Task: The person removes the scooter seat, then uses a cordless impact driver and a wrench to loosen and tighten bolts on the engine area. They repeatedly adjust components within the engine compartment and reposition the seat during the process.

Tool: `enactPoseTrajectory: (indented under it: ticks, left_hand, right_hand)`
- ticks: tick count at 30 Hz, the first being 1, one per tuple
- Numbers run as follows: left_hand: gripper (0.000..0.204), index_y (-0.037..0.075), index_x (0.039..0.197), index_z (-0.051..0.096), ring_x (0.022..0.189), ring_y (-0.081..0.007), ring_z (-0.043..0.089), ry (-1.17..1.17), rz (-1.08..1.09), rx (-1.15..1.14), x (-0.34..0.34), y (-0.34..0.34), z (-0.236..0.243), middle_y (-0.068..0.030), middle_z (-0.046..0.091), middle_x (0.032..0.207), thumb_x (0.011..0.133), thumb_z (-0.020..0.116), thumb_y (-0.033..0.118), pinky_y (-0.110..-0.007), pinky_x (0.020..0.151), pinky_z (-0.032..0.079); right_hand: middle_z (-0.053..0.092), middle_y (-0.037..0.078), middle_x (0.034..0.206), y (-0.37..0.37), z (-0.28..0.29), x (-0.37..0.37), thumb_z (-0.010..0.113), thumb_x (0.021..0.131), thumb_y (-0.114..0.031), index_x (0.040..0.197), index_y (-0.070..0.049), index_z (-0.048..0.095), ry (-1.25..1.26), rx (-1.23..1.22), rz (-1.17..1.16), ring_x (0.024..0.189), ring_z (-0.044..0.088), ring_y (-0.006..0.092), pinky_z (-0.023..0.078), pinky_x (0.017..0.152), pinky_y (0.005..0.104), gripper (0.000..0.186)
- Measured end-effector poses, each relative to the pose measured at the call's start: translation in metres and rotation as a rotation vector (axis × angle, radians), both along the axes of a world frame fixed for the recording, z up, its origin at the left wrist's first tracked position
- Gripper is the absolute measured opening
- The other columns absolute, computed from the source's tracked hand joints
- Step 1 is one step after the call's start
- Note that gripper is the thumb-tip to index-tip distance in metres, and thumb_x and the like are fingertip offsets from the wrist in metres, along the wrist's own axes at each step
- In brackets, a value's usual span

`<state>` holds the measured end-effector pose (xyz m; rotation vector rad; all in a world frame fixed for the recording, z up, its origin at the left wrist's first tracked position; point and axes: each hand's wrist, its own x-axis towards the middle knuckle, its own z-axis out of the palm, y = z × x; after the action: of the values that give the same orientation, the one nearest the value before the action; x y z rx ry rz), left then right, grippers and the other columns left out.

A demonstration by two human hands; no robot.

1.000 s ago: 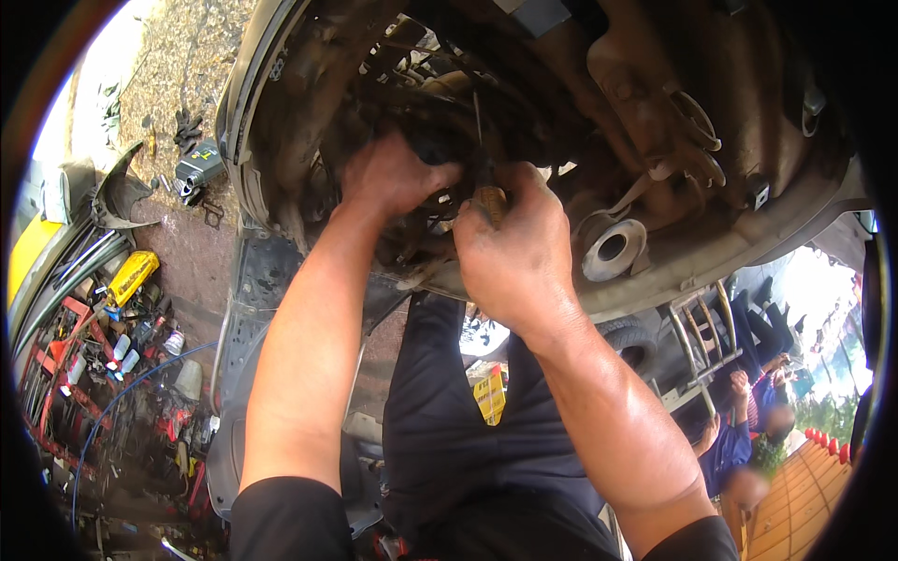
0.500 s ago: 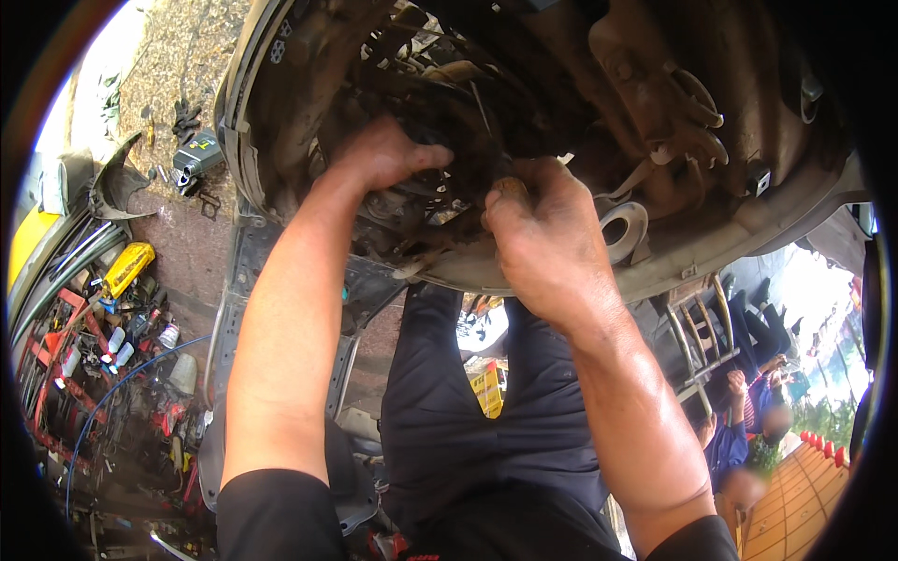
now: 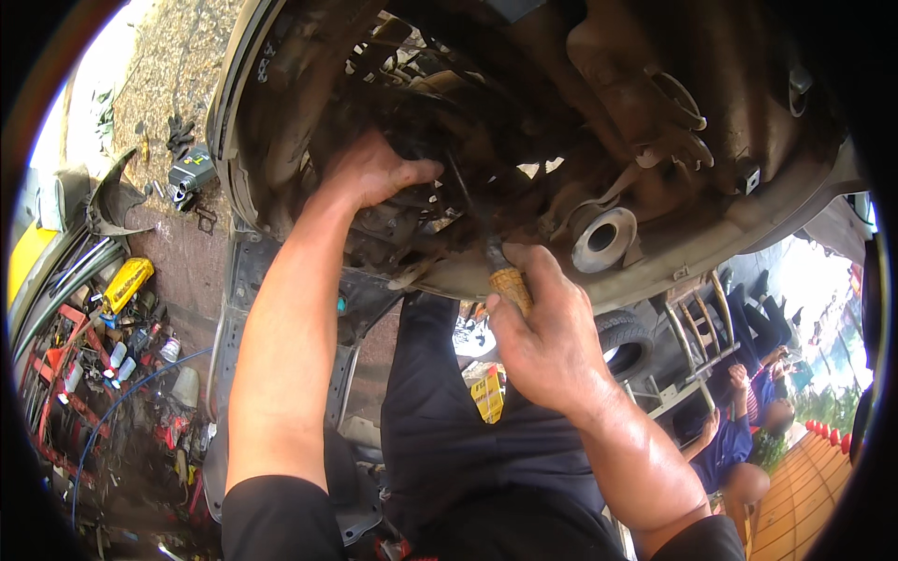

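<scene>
My right hand [image 3: 547, 341] is shut on the worn yellow handle [image 3: 510, 285] of a long tool like a screwdriver, whose thin dark shaft [image 3: 463, 192] points up into the dark underside of a vehicle [image 3: 617, 112]. My left hand [image 3: 369, 173] reaches in among the parts left of the shaft, thumb stretched toward it; its other fingertips are lost in shadow, so what they touch is unclear. A round metal ring [image 3: 622, 234] shows to the right of the tool, on the vehicle's underside, just above its curved rim [image 3: 697, 271].
At left lie a yellow case [image 3: 129, 285], a dark bottle [image 3: 189, 170], gloves, hoses and jumbled tools and scrap [image 3: 79, 365]. A tyre [image 3: 622, 341] and metal frame [image 3: 702, 327] stand at right. Several people [image 3: 720, 449] sit beyond them. A blue hose [image 3: 103, 430] crosses the ground.
My right hand has pulled down and back with the tool, baring more of its shaft and handle. My left hand has shifted slightly leftward since the earliest frame.
</scene>
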<state>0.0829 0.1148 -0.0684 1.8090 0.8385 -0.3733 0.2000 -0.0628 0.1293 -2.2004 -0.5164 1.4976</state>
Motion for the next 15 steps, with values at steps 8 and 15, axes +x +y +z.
enactPoseTrajectory:
  ticks: [8,15]
  left_hand:
    - [0.077,0.000,0.136,0.055,0.128,-0.0300,0.056,0.044,-0.041,-0.124,-0.001,0.007,-0.006,-0.0188,0.062,0.134,0.071,0.082,0.031,-0.037,0.109,0.041]
    - [0.079,-0.001,0.138,0.053,0.130,-0.0288,0.055,0.103,-0.057,-0.167,-0.003,0.013,-0.004,-0.0180,0.061,0.136,0.072,0.081,0.032,-0.037,0.111,0.040]
  right_hand:
    - [0.064,0.037,0.103,0.035,-0.048,0.011,0.053,0.088,-0.019,0.107,0.013,0.058,0.068,-0.093,0.026,0.106,0.061,0.0512,0.049,0.092,0.0496,0.037]
    - [0.065,0.034,0.115,0.053,-0.084,0.020,0.057,0.083,-0.016,0.113,0.007,0.065,0.137,-0.119,0.149,0.119,0.060,0.0444,0.048,0.099,0.0431,0.039]
